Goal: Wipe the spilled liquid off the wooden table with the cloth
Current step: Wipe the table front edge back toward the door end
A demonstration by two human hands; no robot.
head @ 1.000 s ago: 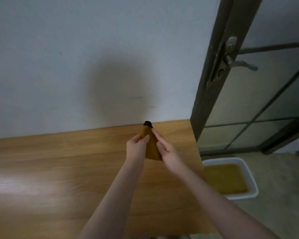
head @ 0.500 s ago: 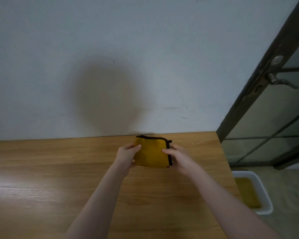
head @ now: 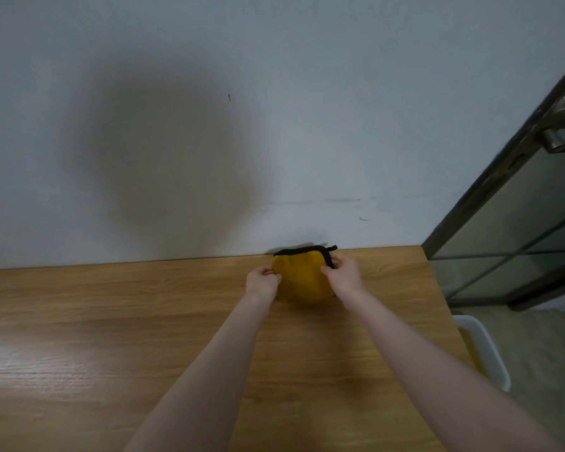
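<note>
Wooden table (head: 79, 321) fills the lower frame, grain running left to right; a pale glare patch sits on its left part; no liquid can be made out on the boards from this view; plain grey-white wall (head: 307, 93) behind, with a broad round shadow on it left of centre and a few faint scuff marks lower right; table's far edge meets the wall; both bare forearms reach forward from the bottom edge toward the far side of the table; left hand (head: 262, 282) curled, fingers and thumb pinching the left edge of the cloth (head: 299, 277); cloth yellow with a dark border along top and right side, folded into a small bunched pad, held between the two hands just in front of the wall, at or just over the table's far edge; whether its underside touches the wood cannot be told; right hand (head: 345, 271) curled likewise, fingertips clamped on the cloth's right bordered edge near the top corner; further right, past the table's end, a dark-framed glass door (head: 503, 230) with a metal handle (head: 558, 141); below it on the floor, a white tub (head: 490, 353) holding yellowish liquid, partly cut off by the right forearm.
</note>
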